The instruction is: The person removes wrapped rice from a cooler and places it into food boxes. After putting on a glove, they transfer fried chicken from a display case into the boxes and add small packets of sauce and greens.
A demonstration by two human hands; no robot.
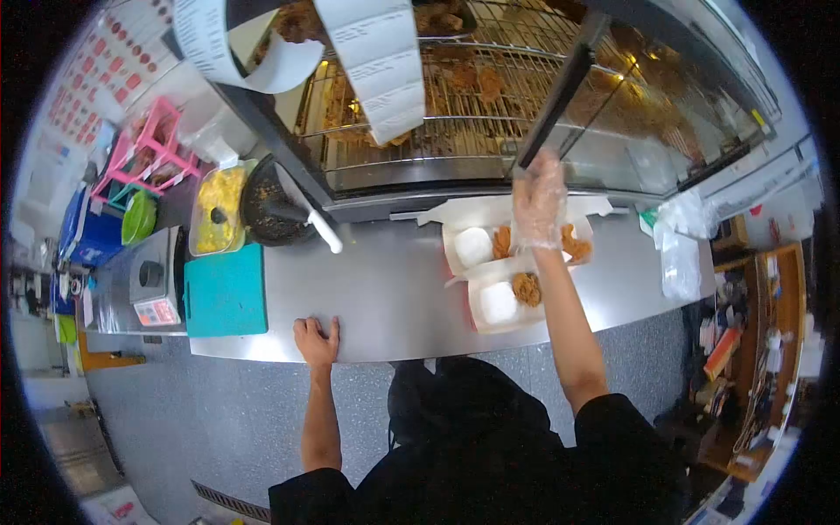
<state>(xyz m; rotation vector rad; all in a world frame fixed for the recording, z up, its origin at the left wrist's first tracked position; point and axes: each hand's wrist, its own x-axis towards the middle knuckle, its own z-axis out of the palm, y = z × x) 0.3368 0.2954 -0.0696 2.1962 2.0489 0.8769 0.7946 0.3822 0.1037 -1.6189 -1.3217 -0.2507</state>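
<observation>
My right hand [537,203], in a clear plastic glove, reaches over the food boxes to the glass cabinet. Its blurred fingers are right at the lower end of the dark door frame [560,101]; whether they grip it I cannot tell. Below it stand open takeaway boxes, a back box [451,249] and a front box [479,317]. White rice [474,247] and fried chicken pieces [526,289] lie in them. My bare left hand [317,341] rests on the steel counter's [376,289] front edge, thumb apart from the fingers, holding nothing.
Wire racks with fried food [477,83] fill the lit cabinet. Paper receipts [376,70] hang before it. At left are a white-handled knife [325,232] over a black bowl [262,206], a yellow-filled tub [217,210], a teal cutting board [226,293] and a scale [157,280]. Plastic bags [681,262] lie right.
</observation>
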